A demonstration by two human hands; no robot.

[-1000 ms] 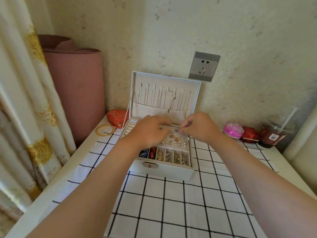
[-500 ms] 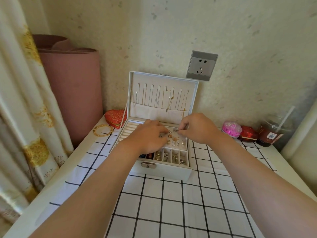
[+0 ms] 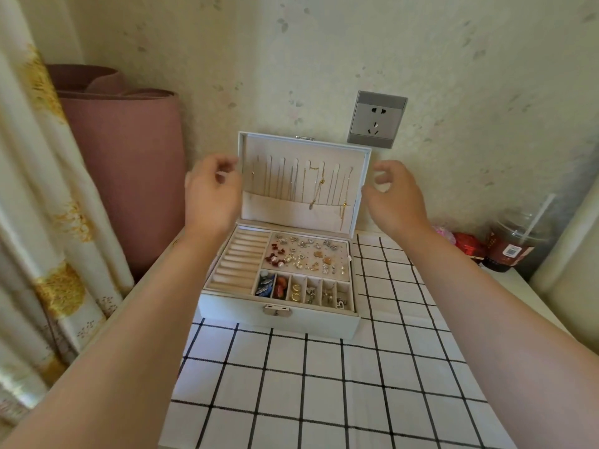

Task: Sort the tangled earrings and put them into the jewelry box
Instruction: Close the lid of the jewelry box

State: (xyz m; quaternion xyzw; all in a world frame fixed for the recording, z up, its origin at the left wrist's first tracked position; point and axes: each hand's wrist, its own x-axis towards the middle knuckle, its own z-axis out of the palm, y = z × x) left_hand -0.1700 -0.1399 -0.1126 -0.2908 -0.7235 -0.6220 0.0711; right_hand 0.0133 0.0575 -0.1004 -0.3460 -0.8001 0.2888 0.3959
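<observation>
A white jewelry box [image 3: 278,320] stands open on the checked cloth. Its upright lid [image 3: 363,189] holds several thin necklaces. Many small earrings [image 3: 304,256] sit on the perforated pad inside, and more fill the small front compartments [image 3: 304,291]. Ring rolls [image 3: 238,264] fill the left section. My left hand [image 3: 212,192] hovers beside the lid's left edge, fingers curled and apart, holding nothing. My right hand [image 3: 393,194] hovers beside the lid's right edge, likewise empty with fingers apart. Neither hand touches the lid.
A rolled pink mat [image 3: 129,163] leans in the left corner beside a curtain [image 3: 35,196]. A wall socket [image 3: 377,119] sits behind the box. At the right stand a pink item [image 3: 444,233], a red item [image 3: 466,246] and a lidded drink cup [image 3: 515,244].
Both hands have lifted out of the box tray and spread apart to either side of the lid. The earrings on the pad are now uncovered.
</observation>
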